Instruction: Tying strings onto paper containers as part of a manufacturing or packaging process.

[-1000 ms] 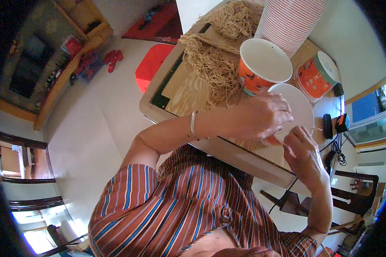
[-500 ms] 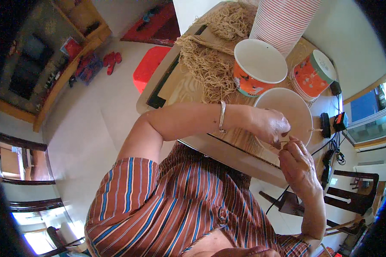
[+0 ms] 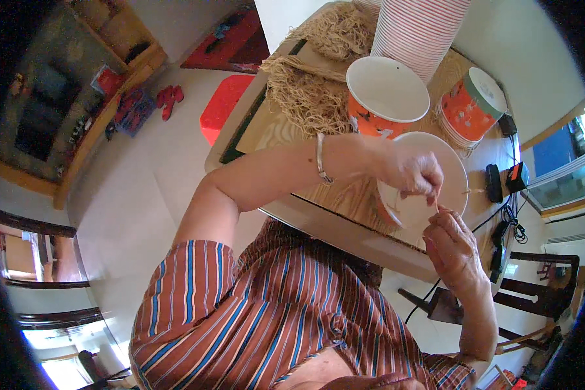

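Over the mouth of a white-lined paper bucket (image 3: 458,172), my two hands meet with a thin, pale cord (image 3: 437,201) between their fingertips. My left hand (image 3: 417,173), below a silver bracelet, is closed in a pinch on the cord's upper part. Just below it, my right hand (image 3: 451,246) pinches the lower part between thumb and fingers. A short pale strand shows at the bucket's left inner side, and another sticks out past its right rim. An orange paper bucket (image 3: 389,84) stands open behind. Tangled tan cords (image 3: 309,94) lie to the left on the table.
A tall stack of paper buckets (image 3: 419,32) rises at the back, beside more tangled cord (image 3: 344,32). An upside-down orange bucket (image 3: 465,104) stands to the right. Black boxes and cables (image 3: 515,224) line the table's right edge. A red stool (image 3: 224,107) is left of the table.
My left hand has lifted slightly away from my right, and the cord between them now shows as a short, upright stretch. The view has shifted a little.
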